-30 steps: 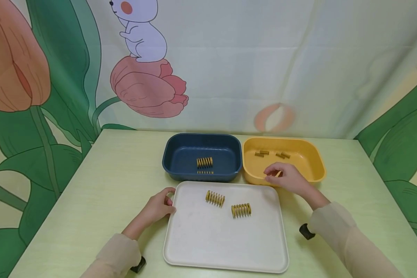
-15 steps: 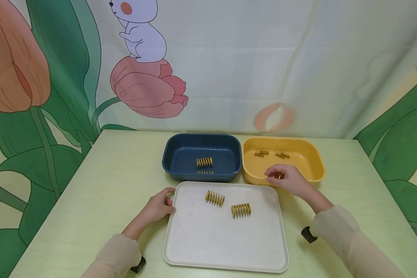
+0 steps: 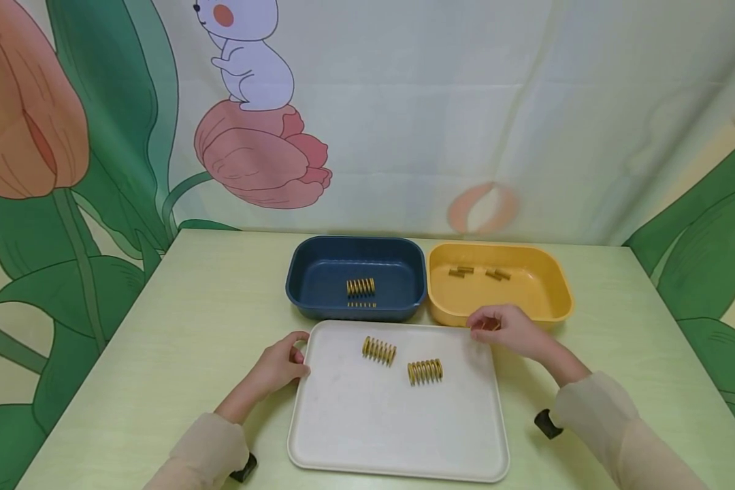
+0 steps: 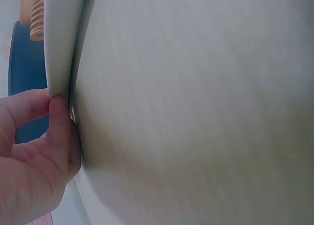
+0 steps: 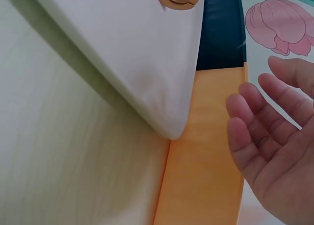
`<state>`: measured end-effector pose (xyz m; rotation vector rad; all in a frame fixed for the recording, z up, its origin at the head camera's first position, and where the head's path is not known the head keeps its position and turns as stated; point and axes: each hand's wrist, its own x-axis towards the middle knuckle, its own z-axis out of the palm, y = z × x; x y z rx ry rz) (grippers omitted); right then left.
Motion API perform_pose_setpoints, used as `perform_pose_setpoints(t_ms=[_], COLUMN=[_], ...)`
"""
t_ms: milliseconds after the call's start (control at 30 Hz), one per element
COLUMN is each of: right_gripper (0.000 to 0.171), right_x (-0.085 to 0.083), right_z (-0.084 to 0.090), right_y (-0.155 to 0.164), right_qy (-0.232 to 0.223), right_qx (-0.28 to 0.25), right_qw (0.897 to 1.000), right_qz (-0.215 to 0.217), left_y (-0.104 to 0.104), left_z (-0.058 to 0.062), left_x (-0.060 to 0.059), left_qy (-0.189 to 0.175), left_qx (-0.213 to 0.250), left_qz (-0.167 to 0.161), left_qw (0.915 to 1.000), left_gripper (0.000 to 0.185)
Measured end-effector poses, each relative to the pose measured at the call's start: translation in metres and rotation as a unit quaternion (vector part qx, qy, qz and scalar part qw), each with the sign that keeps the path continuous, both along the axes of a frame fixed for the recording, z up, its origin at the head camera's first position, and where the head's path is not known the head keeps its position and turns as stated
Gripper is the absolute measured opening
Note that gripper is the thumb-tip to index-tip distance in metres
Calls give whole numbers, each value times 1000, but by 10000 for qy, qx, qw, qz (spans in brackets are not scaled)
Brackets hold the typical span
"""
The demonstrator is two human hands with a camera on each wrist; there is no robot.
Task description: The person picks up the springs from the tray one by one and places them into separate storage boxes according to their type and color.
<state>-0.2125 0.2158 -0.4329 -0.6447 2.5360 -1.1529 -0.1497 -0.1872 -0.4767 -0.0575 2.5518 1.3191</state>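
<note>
A white tray (image 3: 367,435) lies on the table with two large gold springs (image 3: 379,350) (image 3: 425,371) on it. My left hand (image 3: 290,357) grips the tray's far left corner, with a fingertip (image 4: 58,112) pressed against its rim (image 4: 59,48). My right hand (image 3: 493,325) hovers by the tray's far right corner, just in front of the yellow bin (image 3: 527,289). Seen from the right wrist, that hand (image 5: 274,151) has relaxed fingers and an empty palm. Small springs (image 3: 461,271) (image 3: 498,274) lie in the yellow bin. A large spring (image 3: 361,286) lies in the blue bin (image 3: 318,262).
The two bins stand side by side right behind the tray. A printed curtain hangs behind the table's far edge. Bare tabletop (image 3: 208,306) stretches to the left of the blue bin and to the right of the yellow one.
My right hand has drawn back from over the yellow bin's near wall towards the tray's far right corner. The left hand and the springs on the tray have stayed put.
</note>
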Motion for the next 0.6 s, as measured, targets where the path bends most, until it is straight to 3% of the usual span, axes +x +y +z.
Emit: perform_pose_setpoints(t_ms=[400,600], right_gripper=[20,17], right_x=[6,9], right_z=[-14,-19], right_y=[7,9], right_qy=[-480,-467], right_qx=[-35,-65], right_qw=[9987,9987], right_qz=[138,201], left_y=[0,0], left_z=[1,1], left_x=[0,1], left_qy=[31,80], left_qx=[-23,-46], left_qz=[-42,-61], left_qw=[10000,9999], left_gripper=[52,52])
